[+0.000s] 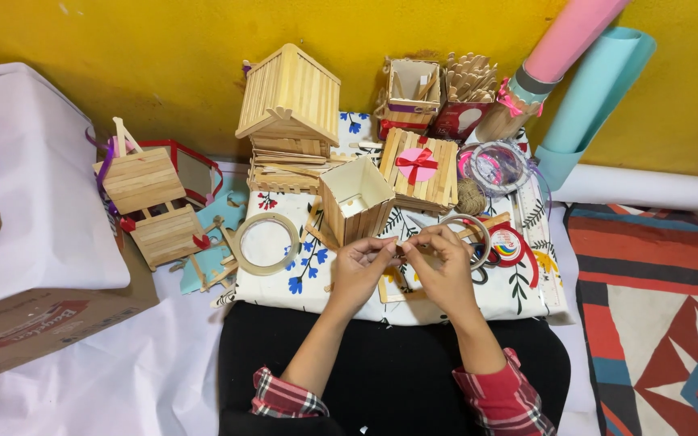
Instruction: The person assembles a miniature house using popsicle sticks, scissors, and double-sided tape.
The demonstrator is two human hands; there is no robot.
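Pale wooden craft sticks fill the scene as a person seated on the floor works over a floral cloth [304, 278] spread across the lap, giving a flat surface close to the body. The left hand [359, 270] and right hand [444, 266] meet at the middle, fingertips pinched together on a small thin piece [401, 247], probably a stick or strip, too slight to identify; both grips are closed to a fine pinch, the piece held just above the cloth and right in front of an open square stick box [355, 202]. The box stands upright and tilted slightly towards the person, its open mouth within easy reach. Beneath the hands lies a flat square stick frame [391, 297]. A roll of tape [266, 243] sits to the left of the hands, a second ring of tape [470, 241] just behind the right hand. Farther back, against the yellow wall [123, 48], finished pieces are lined up out of the way: a stick house [291, 93], a flat stick panel with a red bow [419, 168], a small holder of loose sticks [470, 81]. Rolled pink and blue sheets [583, 73] lean in the corner
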